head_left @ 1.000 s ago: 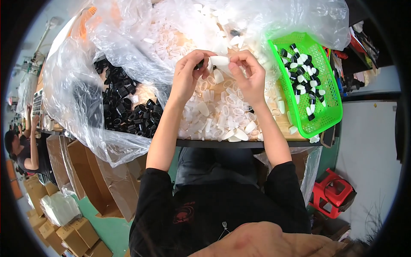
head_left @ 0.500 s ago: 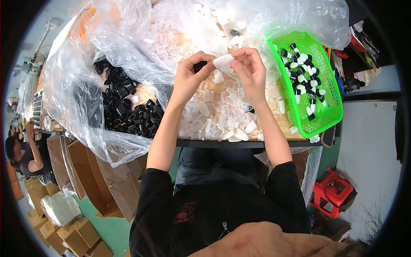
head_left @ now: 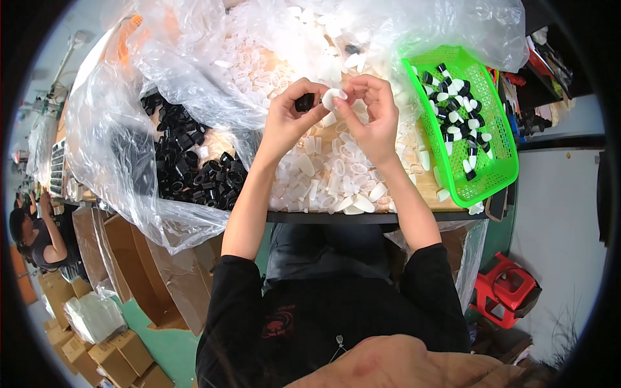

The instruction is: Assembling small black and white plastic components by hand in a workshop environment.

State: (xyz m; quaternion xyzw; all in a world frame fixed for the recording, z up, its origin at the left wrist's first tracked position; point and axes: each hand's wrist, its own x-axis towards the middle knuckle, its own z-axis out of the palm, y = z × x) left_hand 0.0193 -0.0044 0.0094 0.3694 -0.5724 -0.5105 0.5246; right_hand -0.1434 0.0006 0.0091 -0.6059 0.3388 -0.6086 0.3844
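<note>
Over the middle of the table, both hands meet at a smooth white rounded plastic piece. My right hand is closed, with thumb and forefinger pinching its right side. My left hand is closed too: a black ring-shaped plastic cap sits within its curled fingers, while its fingertips reach the white piece's left side. Below the hands lies a heap of clear plastic rings mixed with white pieces. Farther left is a pile of black caps. How the white piece is shaped underneath is hidden.
To the right, a green perforated basket holds several black-and-white assembled pieces. Clear plastic sheeting covers the table's left and far sides. Below are cardboard boxes and a red stool. Another person is at far left.
The white piece has turned from lying sideways to a more end-on position between my fingers. My right hand has shifted slightly left and down; the black cap stays in my left hand.
</note>
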